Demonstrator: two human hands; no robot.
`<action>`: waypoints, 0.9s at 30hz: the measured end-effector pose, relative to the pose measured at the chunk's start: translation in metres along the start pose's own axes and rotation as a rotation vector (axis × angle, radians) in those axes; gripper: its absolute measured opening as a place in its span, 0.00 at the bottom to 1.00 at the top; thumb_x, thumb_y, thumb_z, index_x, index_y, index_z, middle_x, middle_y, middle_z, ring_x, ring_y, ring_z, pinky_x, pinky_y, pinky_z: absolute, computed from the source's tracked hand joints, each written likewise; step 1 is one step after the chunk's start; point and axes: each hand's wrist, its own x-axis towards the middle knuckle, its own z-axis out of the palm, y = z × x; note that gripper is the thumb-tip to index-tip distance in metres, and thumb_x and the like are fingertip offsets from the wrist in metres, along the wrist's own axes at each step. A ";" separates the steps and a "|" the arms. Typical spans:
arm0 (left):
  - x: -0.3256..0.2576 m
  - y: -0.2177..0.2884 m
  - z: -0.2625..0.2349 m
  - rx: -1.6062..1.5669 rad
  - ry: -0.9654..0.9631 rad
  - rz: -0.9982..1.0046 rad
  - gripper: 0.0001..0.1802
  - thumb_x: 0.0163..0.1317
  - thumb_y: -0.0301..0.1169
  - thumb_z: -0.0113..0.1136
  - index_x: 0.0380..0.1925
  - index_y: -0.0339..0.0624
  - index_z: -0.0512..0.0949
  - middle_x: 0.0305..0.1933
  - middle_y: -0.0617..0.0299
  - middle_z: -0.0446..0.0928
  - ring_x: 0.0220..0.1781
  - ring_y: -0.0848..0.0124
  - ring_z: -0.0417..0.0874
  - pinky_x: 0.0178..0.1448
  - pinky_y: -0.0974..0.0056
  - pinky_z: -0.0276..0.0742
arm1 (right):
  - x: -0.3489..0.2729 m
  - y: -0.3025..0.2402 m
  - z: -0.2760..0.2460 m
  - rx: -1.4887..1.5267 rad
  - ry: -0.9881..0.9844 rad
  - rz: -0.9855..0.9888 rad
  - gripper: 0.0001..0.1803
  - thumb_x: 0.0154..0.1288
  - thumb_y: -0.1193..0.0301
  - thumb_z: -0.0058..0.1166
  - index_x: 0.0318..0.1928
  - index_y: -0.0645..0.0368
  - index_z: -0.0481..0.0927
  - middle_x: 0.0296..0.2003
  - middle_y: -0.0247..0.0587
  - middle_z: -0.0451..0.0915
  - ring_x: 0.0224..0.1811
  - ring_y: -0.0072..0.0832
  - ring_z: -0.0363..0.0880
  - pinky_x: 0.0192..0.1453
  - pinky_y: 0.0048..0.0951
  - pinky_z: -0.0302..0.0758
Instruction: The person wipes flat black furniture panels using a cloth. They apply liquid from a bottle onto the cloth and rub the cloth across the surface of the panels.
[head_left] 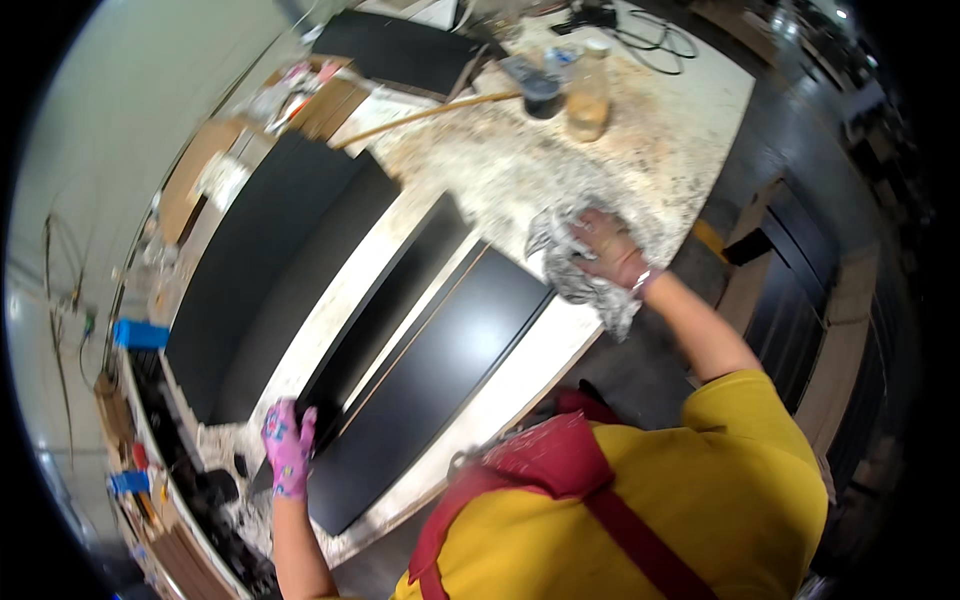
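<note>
My left hand [289,452], in a pink flowered glove, grips the near end of a narrow black panel [385,300] with its thumb along the side. A wider, smooth black panel [440,375] lies flat just to the right of it, with a thin brown line along its left edge. My right hand [609,247] is on a crumpled grey-and-white patterned cloth [568,270] beyond the wide panel's far end, fingers bent into the folds. Slightly blurred, that hand looks brownish, possibly gloved; the cloth hangs partly over the table's right edge.
More large black panels [265,255] lie on the left of the stained white table [480,170]. Farther back are a wooden stick [430,118], a dark cup [542,97], a bottle of yellowish liquid [588,100] and black cables [655,45]. Cardboard-wrapped dark panels [790,290] stand at right.
</note>
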 end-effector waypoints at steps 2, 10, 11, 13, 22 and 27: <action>-0.010 -0.008 0.007 0.063 0.040 -0.007 0.18 0.59 0.39 0.60 0.41 0.36 0.73 0.37 0.49 0.75 0.43 0.50 0.75 0.49 0.52 0.70 | 0.004 0.003 0.010 0.282 0.246 0.104 0.33 0.59 0.56 0.58 0.62 0.59 0.68 0.63 0.54 0.65 0.67 0.48 0.61 0.71 0.42 0.56; -0.001 0.002 0.004 0.053 0.016 -0.017 0.16 0.55 0.35 0.62 0.39 0.38 0.73 0.35 0.50 0.74 0.40 0.51 0.75 0.45 0.51 0.71 | 0.066 0.077 -0.191 0.144 0.720 0.256 0.34 0.61 0.78 0.47 0.68 0.48 0.60 0.62 0.54 0.63 0.60 0.48 0.69 0.63 0.37 0.69; 0.001 0.001 0.004 0.048 0.025 0.007 0.16 0.56 0.35 0.61 0.39 0.37 0.72 0.34 0.49 0.74 0.38 0.50 0.75 0.44 0.51 0.71 | 0.087 0.091 -0.203 -0.105 0.738 0.261 0.33 0.60 0.81 0.44 0.67 0.46 0.61 0.64 0.55 0.62 0.60 0.49 0.70 0.63 0.37 0.70; -0.002 0.000 0.004 0.039 0.029 -0.021 0.16 0.54 0.36 0.62 0.39 0.38 0.73 0.34 0.50 0.74 0.39 0.51 0.75 0.45 0.51 0.71 | 0.133 0.096 -0.216 -0.303 0.602 0.313 0.34 0.58 0.83 0.42 0.65 0.46 0.64 0.66 0.54 0.61 0.61 0.50 0.69 0.64 0.40 0.69; -0.001 0.006 0.000 0.026 0.020 -0.068 0.17 0.53 0.37 0.63 0.38 0.40 0.74 0.35 0.52 0.74 0.41 0.52 0.74 0.46 0.51 0.70 | 0.169 0.076 -0.189 -0.268 0.220 0.206 0.34 0.53 0.66 0.60 0.63 0.48 0.67 0.62 0.56 0.64 0.55 0.50 0.74 0.58 0.41 0.74; -0.010 -0.015 0.022 0.135 0.087 -0.029 0.21 0.55 0.42 0.62 0.41 0.37 0.74 0.38 0.47 0.74 0.43 0.48 0.74 0.50 0.49 0.69 | 0.171 0.129 -0.158 -0.088 0.561 0.241 0.23 0.57 0.66 0.58 0.55 0.47 0.74 0.50 0.57 0.69 0.48 0.50 0.76 0.52 0.43 0.75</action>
